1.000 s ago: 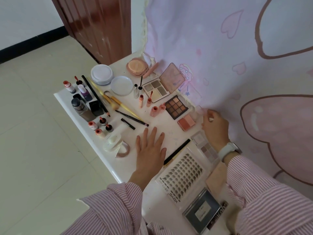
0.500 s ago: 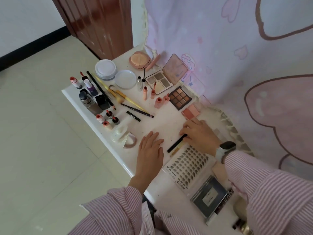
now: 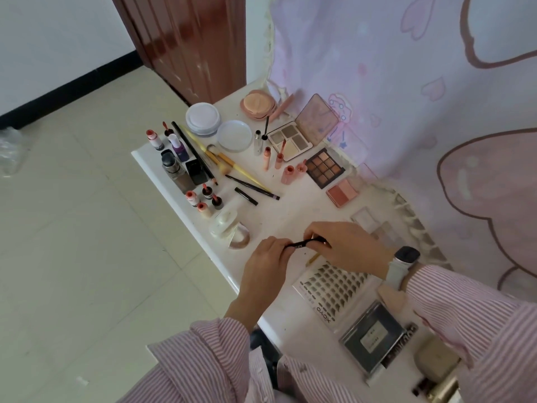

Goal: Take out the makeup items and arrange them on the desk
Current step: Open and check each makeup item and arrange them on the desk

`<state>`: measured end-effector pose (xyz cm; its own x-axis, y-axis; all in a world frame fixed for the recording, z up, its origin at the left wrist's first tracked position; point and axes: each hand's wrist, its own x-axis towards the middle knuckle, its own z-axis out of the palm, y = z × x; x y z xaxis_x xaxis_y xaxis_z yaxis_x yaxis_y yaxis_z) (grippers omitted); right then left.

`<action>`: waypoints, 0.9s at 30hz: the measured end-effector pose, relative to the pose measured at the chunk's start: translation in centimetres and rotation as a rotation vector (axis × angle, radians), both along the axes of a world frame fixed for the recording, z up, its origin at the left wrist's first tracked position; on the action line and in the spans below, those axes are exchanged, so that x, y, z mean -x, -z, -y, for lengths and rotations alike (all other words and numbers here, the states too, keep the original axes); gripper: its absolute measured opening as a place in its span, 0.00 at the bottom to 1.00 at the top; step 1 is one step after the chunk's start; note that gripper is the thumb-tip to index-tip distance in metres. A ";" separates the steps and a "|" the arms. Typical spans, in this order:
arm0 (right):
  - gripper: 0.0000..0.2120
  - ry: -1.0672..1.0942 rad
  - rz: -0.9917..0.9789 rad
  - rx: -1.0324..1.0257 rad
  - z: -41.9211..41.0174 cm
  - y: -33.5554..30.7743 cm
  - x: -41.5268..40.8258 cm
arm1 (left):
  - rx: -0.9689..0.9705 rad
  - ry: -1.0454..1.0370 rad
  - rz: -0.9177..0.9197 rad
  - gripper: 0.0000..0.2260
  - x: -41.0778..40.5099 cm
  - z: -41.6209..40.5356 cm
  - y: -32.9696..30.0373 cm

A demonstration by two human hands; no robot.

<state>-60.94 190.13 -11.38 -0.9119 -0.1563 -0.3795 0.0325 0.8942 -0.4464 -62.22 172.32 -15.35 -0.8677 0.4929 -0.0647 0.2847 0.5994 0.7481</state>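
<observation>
Both hands meet at lower centre of the frame: the left hand point(image 3: 268, 258) and right hand point(image 3: 345, 245) each pinch 1 end of a slim black cosmetic pen point(image 3: 305, 244), held level just above the white desk point(image 3: 293, 207). Its cap seam is too blurred to judge. Just below lies a clear tray of false lashes point(image 3: 331, 286); a 9-pan brown eyeshadow palette point(image 3: 325, 167) sits further up.

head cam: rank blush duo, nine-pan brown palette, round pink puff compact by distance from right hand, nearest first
From the right hand:
1. Blush duo, just beyond the hand, near the curtain.
2. Nine-pan brown palette, further back.
3. Round pink puff compact, far corner by the door.
</observation>
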 end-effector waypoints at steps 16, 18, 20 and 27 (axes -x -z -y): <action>0.10 0.386 0.048 0.420 0.2 -1.1 -1.9 | 0.066 0.178 0.011 0.11 -1.1 -1.4 -1.5; 0.09 0.368 0.065 0.421 0.3 -1.1 -2.0 | 0.039 0.177 0.050 0.10 -1.1 -1.4 -1.4; 0.09 0.350 0.070 0.424 0.3 -1.2 -2.1 | 0.034 0.164 0.083 0.10 -1.0 -1.1 -1.3; 0.07 0.351 0.038 0.446 -0.3 -2.0 -1.3 | 0.016 0.052 0.325 0.11 -0.7 -0.5 -1.1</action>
<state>-59.66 190.47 -9.36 -0.9251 0.0016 -0.3796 0.3173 0.5523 -0.7709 -61.54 172.82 -14.28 -0.7740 0.5325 -0.3426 0.0628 0.6029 0.7953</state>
